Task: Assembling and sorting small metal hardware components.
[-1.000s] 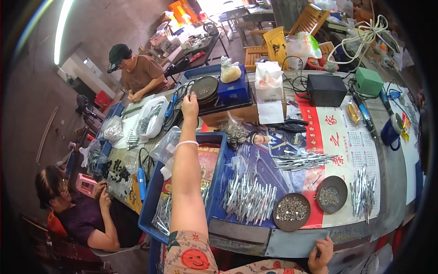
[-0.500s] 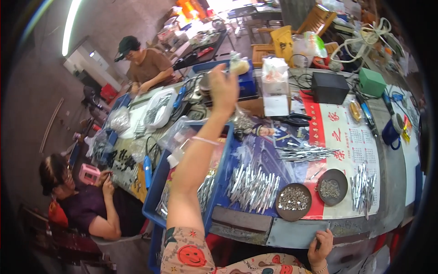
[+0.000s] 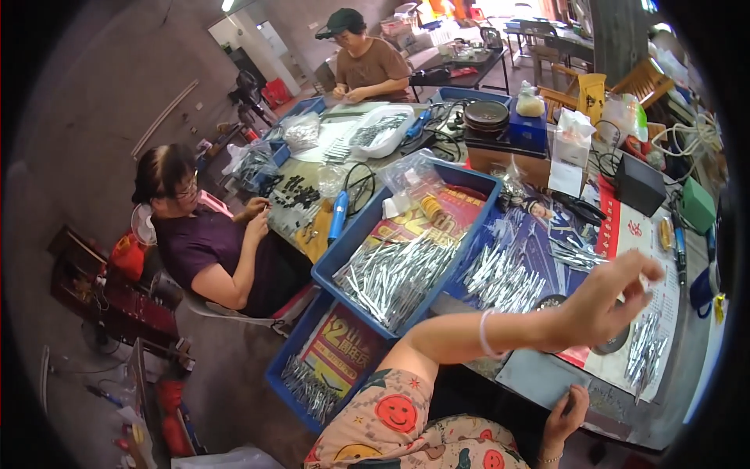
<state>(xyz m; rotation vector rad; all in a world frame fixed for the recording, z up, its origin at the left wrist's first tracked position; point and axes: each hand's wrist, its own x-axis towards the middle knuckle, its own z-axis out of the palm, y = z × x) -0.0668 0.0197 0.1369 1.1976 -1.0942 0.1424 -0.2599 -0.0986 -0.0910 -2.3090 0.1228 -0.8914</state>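
Metal pins (image 3: 645, 352) lie in a loose silvery heap on the table (image 3: 547, 375), directly below and a little to the right of the left hand (image 3: 605, 301). Their long axes run roughly toward and away from the person, slightly fanned. That hand hangs above the table with the arm stretched across from the lower left, a pale bracelet (image 3: 484, 334) on the wrist; thumb and forefinger are pinched together near the fingertips, though whether they hold a pin or anything else is too small to tell. It is much the nearer hand to the heap. The right hand (image 3: 566, 414) rests at the table's near edge, fingers curled against it, holding nothing that shows. A dark round dish (image 3: 617, 344) sits mostly hidden beneath the raised hand, just left of the pins.

Further left, a second spread of pins (image 3: 500, 277) lies on a blue printed sheet, and a blue plastic crate (image 3: 355, 234) holds a thick pile of the same parts. Another blue crate (image 3: 293, 359) stands on the floor below it. Two other people sit along the long cluttered worktable, one in a purple top (image 3: 207, 250) at the left, one in a brown shirt (image 3: 371, 66) at the far end, both busy with their own hands.
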